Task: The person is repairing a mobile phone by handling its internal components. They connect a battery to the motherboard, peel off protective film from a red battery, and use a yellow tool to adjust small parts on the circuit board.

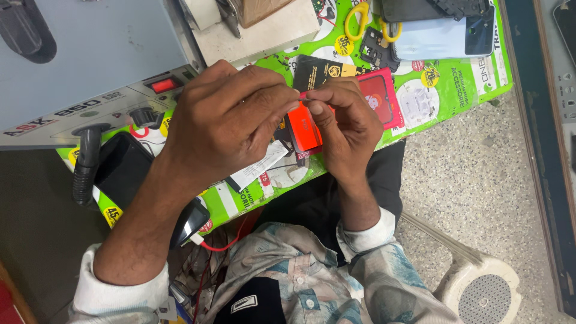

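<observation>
My left hand (225, 123) and my right hand (345, 123) meet above the green work mat (447, 90). Their fingertips pinch a tiny pale part (300, 94) between them; what it is cannot be made out. Just under the fingers lies an orange-red flat pack (305, 129) with a black edge. A black card (315, 70) and a red packet (384, 96) lie behind my right hand. A white paper slip (258, 168) sticks out below my left hand.
A grey bench machine (90, 54) with a red switch (163, 84) and black hose (87, 162) stands at left. A black phone (123, 168) lies near it. Yellow scissors (360, 18), a pale blue phone back (444, 33) and black parts sit at the far end. A white stool (480, 288) stands on the speckled floor.
</observation>
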